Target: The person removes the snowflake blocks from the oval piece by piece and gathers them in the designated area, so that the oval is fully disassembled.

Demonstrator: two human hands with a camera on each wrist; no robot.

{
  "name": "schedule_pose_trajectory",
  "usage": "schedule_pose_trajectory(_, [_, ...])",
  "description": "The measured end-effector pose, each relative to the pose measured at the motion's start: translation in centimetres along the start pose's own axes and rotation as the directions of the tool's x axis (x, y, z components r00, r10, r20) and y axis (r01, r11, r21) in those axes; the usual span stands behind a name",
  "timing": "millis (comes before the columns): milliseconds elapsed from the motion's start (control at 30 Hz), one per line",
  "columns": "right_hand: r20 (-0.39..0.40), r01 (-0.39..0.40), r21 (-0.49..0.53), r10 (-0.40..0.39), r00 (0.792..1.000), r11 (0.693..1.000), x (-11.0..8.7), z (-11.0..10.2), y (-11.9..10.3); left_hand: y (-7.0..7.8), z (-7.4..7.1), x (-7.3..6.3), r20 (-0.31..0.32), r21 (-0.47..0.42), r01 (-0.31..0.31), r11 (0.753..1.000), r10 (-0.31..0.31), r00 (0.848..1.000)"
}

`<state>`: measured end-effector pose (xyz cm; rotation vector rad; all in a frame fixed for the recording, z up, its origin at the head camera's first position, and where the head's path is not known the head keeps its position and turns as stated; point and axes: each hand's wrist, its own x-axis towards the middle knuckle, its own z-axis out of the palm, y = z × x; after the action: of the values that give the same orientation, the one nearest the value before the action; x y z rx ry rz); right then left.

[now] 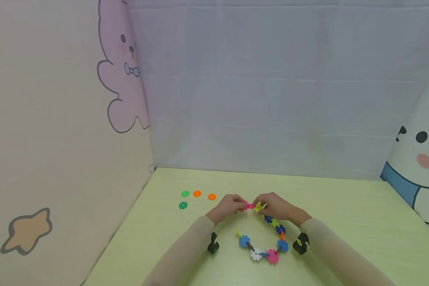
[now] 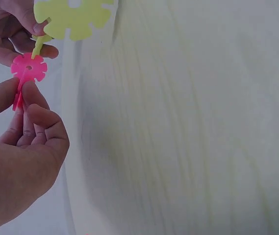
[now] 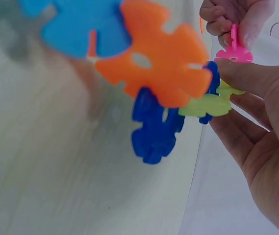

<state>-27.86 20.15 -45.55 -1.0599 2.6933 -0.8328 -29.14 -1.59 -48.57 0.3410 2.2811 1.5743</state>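
Note:
A chain of notched plastic snowflake discs curves in a loop between the forearms. My left hand pinches a pink snowflake disc, seen edge-on and joined to a second pink disc facing the left wrist camera. That second disc meets a yellow-green disc, which my right hand holds between thumb and fingers. From there the chain runs down through a dark blue disc, an orange disc, a light blue disc, a pink disc and a white disc. Its other end is a yellow-green disc.
Loose discs lie flat at the table's back left: a light green disc, a darker green disc and two orange discs, one left, one right. Printed cloth walls enclose the pale yellow table.

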Motion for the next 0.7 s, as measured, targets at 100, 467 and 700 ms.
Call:
schedule_pose_trajectory(100, [0.000, 0.005, -0.011, -0.005, 1.000, 1.000, 0.0, 0.0, 0.0, -0.2, 0.0, 0.1, 0.002, -0.014, -0.001, 1.000, 0.001, 1.000])
schedule_pose_trajectory(467, [0.008, 0.010, -0.014, -0.010, 1.000, 1.000, 0.2, 0.0, -0.1, 0.9, 0.0, -0.4, -0.059, 0.047, 0.033, 0.998, -0.031, 0.998])
schedule_pose_trajectory(700, [0.018, 0.002, -0.018, -0.001, 1.000, 1.000, 0.1, -0.1, 0.0, 1.5, 0.0, -0.7, -0.082, 0.079, 0.034, 0.996, -0.027, 0.996])
